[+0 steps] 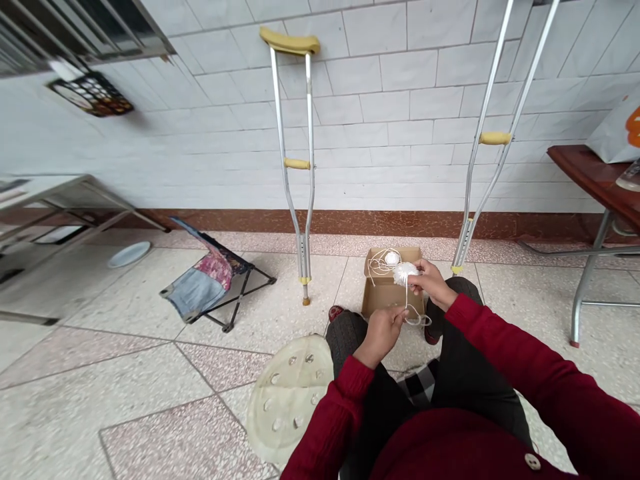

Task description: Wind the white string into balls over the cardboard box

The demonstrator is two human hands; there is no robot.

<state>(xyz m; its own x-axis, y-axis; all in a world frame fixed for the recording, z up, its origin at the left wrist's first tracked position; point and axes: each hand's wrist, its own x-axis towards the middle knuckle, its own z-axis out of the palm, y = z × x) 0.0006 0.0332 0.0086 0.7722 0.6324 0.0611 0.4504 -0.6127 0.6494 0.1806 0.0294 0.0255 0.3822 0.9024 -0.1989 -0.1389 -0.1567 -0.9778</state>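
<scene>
My right hand (431,281) grips a white ball of yarn (405,273) above an open cardboard box (376,297). From the ball a strand runs down to my left hand (383,333), whose thumb and fingers pinch it. A loose loop of the white cord (419,318) hangs just right of my left fingertips. Inside the far part of the box lies a second, smaller white ball (392,258), with tangled cord (379,263) beside it. The box sits on the floor in front of my knees, partly hidden by my hands.
Two crutches, one at centre (306,227) and one at right (473,193), lean on the tiled wall. A folding stool (200,287) and a pale round cover with holes (285,407) are on my left. A brown table (600,177) stands at right.
</scene>
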